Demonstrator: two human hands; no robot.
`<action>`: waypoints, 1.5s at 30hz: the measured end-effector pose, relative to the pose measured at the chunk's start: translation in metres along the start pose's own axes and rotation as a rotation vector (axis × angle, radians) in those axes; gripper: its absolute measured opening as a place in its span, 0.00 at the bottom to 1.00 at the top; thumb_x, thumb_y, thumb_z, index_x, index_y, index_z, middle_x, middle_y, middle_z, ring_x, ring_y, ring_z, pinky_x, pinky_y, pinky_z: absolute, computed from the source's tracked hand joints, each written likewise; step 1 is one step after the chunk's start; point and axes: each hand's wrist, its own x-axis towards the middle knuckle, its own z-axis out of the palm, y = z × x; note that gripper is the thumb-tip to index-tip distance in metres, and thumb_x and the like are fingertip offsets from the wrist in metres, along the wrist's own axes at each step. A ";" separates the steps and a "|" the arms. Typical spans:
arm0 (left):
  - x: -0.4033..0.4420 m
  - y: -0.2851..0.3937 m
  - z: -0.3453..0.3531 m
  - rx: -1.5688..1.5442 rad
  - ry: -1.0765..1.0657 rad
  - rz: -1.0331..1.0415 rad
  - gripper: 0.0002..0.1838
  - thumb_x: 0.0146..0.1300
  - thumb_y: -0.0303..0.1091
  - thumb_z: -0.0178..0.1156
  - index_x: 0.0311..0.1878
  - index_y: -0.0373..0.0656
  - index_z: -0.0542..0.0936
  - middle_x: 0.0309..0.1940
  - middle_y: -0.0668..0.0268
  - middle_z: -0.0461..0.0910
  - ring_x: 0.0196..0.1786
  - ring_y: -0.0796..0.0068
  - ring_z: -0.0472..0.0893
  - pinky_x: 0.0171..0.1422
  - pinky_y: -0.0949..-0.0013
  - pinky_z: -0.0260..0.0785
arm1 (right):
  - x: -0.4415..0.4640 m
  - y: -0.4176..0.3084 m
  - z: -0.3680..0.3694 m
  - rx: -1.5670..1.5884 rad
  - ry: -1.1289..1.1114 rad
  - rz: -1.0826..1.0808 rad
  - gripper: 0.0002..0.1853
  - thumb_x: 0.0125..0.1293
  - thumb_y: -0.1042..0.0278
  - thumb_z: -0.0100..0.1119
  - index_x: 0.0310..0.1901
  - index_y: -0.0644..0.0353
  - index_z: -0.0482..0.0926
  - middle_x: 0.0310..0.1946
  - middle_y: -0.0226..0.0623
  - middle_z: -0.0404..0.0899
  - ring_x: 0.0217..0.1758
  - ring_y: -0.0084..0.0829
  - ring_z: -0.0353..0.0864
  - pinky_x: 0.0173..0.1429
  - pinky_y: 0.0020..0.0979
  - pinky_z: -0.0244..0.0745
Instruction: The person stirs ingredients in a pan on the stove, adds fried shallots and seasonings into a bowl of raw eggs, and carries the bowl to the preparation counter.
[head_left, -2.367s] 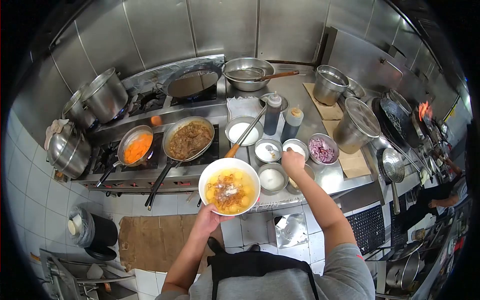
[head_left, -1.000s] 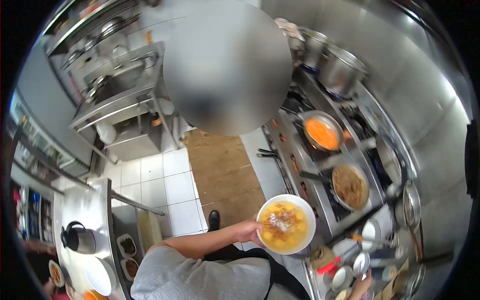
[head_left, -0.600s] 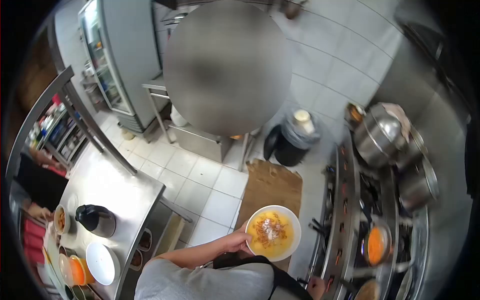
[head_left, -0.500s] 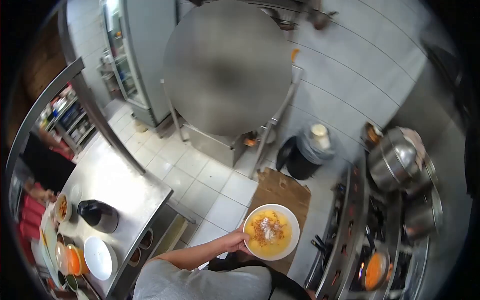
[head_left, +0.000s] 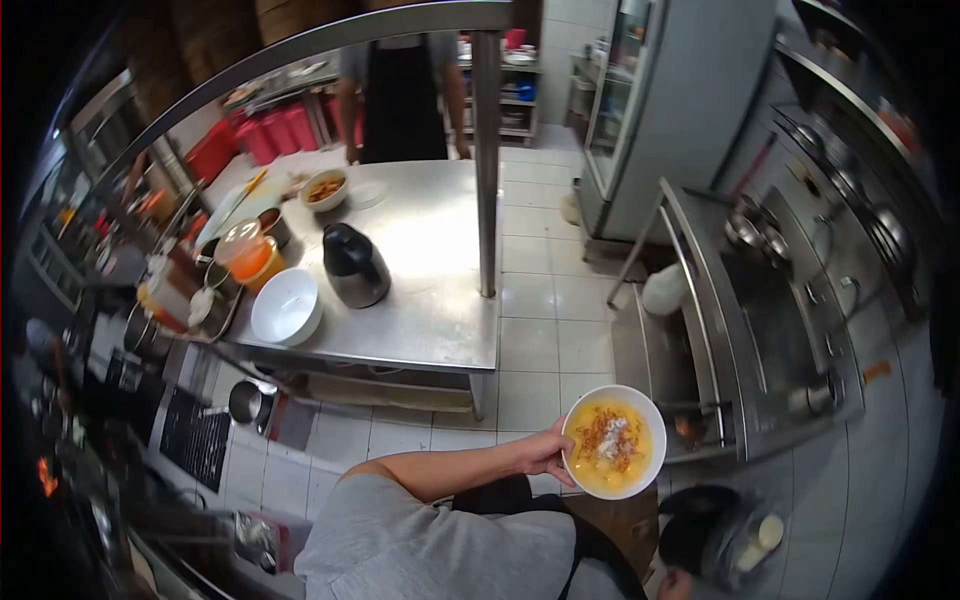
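Observation:
My left hand [head_left: 545,454] grips the rim of a white bowl [head_left: 655,458] from its left side. In the bowl lie egg yolks with brown shreds and a small heap of white powder [head_left: 612,436] on top. Low in the view, my right hand [head_left: 675,584] shows only in part beside my body, and its fingers cannot be made out.
A steel table [head_left: 430,330] ahead bears a dark jug [head_left: 354,265], an empty white bowl [head_left: 287,307], a bowl of food [head_left: 324,190] and containers. Behind it stands a person in a dark apron [head_left: 402,100]. A sink [head_left: 785,320] and bin [head_left: 740,540] are at right.
The view has swung from the stove to the steel table. My left hand still holds the bowl. My right hand has left the small bowls on the counter and hangs low beside my body.

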 end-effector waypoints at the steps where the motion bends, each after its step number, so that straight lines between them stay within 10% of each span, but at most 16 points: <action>1: 0.009 0.005 -0.001 -0.040 0.021 0.037 0.43 0.51 0.21 0.45 0.67 0.61 0.38 0.59 0.54 0.59 0.49 0.49 0.77 0.36 0.49 0.80 | 0.051 -0.010 -0.021 -0.056 0.040 -0.152 0.13 0.59 0.70 0.56 0.44 0.67 0.78 0.39 0.51 0.79 0.44 0.44 0.77 0.53 0.36 0.69; 8: 0.075 0.074 -0.037 -0.079 0.212 0.211 0.39 0.48 0.20 0.46 0.66 0.50 0.47 0.58 0.51 0.63 0.52 0.48 0.75 0.43 0.46 0.78 | 0.295 -0.156 -0.067 0.297 0.114 -0.536 0.11 0.55 0.79 0.52 0.41 0.68 0.75 0.36 0.46 0.74 0.39 0.41 0.76 0.44 0.35 0.71; 22: 0.191 0.271 -0.106 -0.166 0.365 0.430 0.43 0.44 0.21 0.48 0.67 0.52 0.47 0.59 0.53 0.62 0.53 0.49 0.75 0.45 0.47 0.77 | 0.497 -0.206 -0.043 0.526 -0.174 -0.190 0.13 0.61 0.74 0.56 0.47 0.68 0.77 0.40 0.39 0.79 0.40 0.28 0.77 0.47 0.27 0.73; 32: 0.252 0.387 -0.153 -0.310 0.567 0.666 0.41 0.44 0.20 0.46 0.65 0.53 0.48 0.57 0.55 0.65 0.52 0.49 0.76 0.45 0.41 0.75 | 0.741 -0.539 -0.037 0.455 -0.369 -0.997 0.08 0.58 0.80 0.51 0.40 0.69 0.75 0.34 0.36 0.74 0.36 0.25 0.74 0.42 0.26 0.70; 36: 0.264 0.441 -0.178 -0.385 0.587 0.711 0.33 0.45 0.21 0.46 0.61 0.37 0.59 0.54 0.50 0.69 0.53 0.50 0.75 0.47 0.44 0.75 | 0.798 -0.626 0.003 0.421 -0.343 -1.231 0.09 0.56 0.82 0.53 0.40 0.68 0.76 0.34 0.41 0.75 0.35 0.32 0.76 0.41 0.27 0.71; 44: 0.279 0.550 -0.254 -0.547 0.565 0.818 0.31 0.47 0.20 0.46 0.61 0.34 0.60 0.55 0.49 0.68 0.55 0.49 0.73 0.57 0.42 0.67 | 0.921 -0.643 0.091 0.378 -0.418 -0.948 0.11 0.54 0.80 0.52 0.41 0.66 0.77 0.31 0.39 0.76 0.36 0.31 0.77 0.42 0.28 0.71; 45: 0.281 0.564 -0.264 -0.564 0.557 0.830 0.31 0.47 0.20 0.46 0.61 0.34 0.60 0.56 0.49 0.68 0.55 0.48 0.73 0.58 0.42 0.67 | 0.937 -0.645 0.084 0.109 -0.466 -0.915 0.13 0.62 0.73 0.53 0.48 0.65 0.76 0.45 0.46 0.78 0.46 0.36 0.76 0.52 0.32 0.70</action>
